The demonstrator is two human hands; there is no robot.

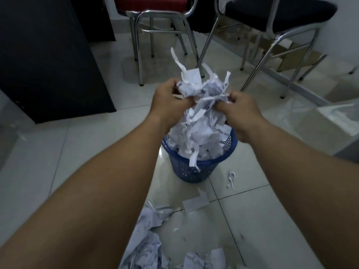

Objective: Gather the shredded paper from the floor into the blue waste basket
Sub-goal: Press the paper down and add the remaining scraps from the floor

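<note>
Between my left hand (170,102) and my right hand (241,110) I hold a big clump of white shredded paper (202,90), both hands shut on it from either side. The clump hangs directly over the blue waste basket (192,171), a mesh-walled plastic bin on the tiled floor. Strips trail down from the clump into the basket, which is heaped with paper above its rim. More shredded paper (147,243) lies on the floor near me, with loose strips (231,179) to the right of the basket.
A dark cabinet (48,55) stands at the left. Two chrome-legged chairs stand behind the basket, one with a red seat (153,4), one with a black seat (279,12). A clear plastic sheet (320,117) lies at the right.
</note>
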